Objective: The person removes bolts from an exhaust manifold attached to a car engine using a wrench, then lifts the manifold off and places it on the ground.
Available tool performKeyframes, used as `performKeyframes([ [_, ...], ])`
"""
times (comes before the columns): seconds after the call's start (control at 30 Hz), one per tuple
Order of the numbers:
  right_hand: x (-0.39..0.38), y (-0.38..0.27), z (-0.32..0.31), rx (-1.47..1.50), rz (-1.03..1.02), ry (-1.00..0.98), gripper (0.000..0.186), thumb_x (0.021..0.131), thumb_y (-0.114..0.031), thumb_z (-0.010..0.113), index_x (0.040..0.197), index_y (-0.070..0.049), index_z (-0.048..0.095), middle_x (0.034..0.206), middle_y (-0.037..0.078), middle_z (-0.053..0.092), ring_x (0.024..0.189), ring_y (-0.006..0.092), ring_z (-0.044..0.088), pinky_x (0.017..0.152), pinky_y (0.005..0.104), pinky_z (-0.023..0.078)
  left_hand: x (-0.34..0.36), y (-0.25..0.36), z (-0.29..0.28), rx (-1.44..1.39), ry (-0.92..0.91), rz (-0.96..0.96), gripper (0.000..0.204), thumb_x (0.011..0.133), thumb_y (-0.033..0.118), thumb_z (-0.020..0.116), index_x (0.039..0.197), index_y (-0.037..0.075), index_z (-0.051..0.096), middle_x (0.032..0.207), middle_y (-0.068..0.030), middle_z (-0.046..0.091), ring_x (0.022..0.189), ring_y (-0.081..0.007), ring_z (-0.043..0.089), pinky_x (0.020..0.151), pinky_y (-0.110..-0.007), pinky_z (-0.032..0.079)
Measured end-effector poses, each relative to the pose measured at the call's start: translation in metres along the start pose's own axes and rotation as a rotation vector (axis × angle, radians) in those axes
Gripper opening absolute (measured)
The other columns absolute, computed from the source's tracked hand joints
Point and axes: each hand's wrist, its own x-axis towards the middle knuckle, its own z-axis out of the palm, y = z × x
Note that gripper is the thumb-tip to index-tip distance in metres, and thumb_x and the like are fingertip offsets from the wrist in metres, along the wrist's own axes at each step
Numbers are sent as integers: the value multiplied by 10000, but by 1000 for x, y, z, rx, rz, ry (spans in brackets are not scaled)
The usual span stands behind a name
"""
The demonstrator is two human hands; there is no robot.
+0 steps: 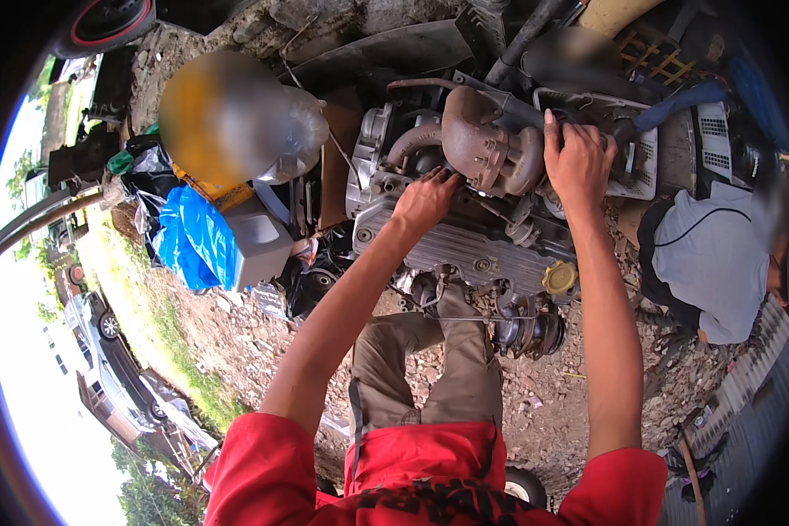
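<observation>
A car engine (465, 237) lies on the dirt in front of me, with a grey ribbed valve cover and a yellow filler cap (559, 278). On top sits a rusty brown exhaust manifold (486, 140). My left hand (425, 200) reaches under the manifold's lower edge, fingers bent against the engine. My right hand (577, 158) rests on the manifold's right end, fingers curled over its top. Whether either hand holds a tool is hidden. A pulley (528, 333) shows at the engine's near end.
A blue plastic sheet (193, 241) and a grey box (259, 241) lie to the left. Another person in a light grey shirt (714, 259) crouches at the right. Scrap parts pile up behind the engine. Parked cars (105, 368) stand far left. Stony dirt (552, 403) surrounds my knee.
</observation>
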Motion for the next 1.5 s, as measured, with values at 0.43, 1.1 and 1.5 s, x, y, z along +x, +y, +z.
performKeyframes([
  [0.43, -2, 10, 5, 210, 1, 161, 441, 985, -362, 555, 685, -67, 689, 743, 86, 702, 856, 244, 652, 976, 493, 406, 8, -12, -38, 279, -66, 295, 259, 829, 63, 573, 1087, 74, 588, 945, -111, 665, 953, -309, 668, 849, -430, 528],
  [1.1, -3, 23, 12, 684, 370, 642, 200, 895, -177, 675, 765, -36, 618, 772, 156, 610, 763, 383, 591, 753, 503, 464, 22, 22, -52, 479, -217, 319, 144, 842, 165, 651, 950, 71, 666, 856, -136, 694, 806, -318, 683, 735, -451, 542],
  [1.5, 5, 11, 14, 348, 646, 328, 343, 863, -350, 703, 919, -15, 650, 908, 153, 647, 910, 358, 627, 834, 479, 477, 56, 27, -75, 601, -587, 626, 196, 781, 121, 648, 973, 90, 673, 756, -125, 707, 729, -303, 717, 630, -421, 567],
])
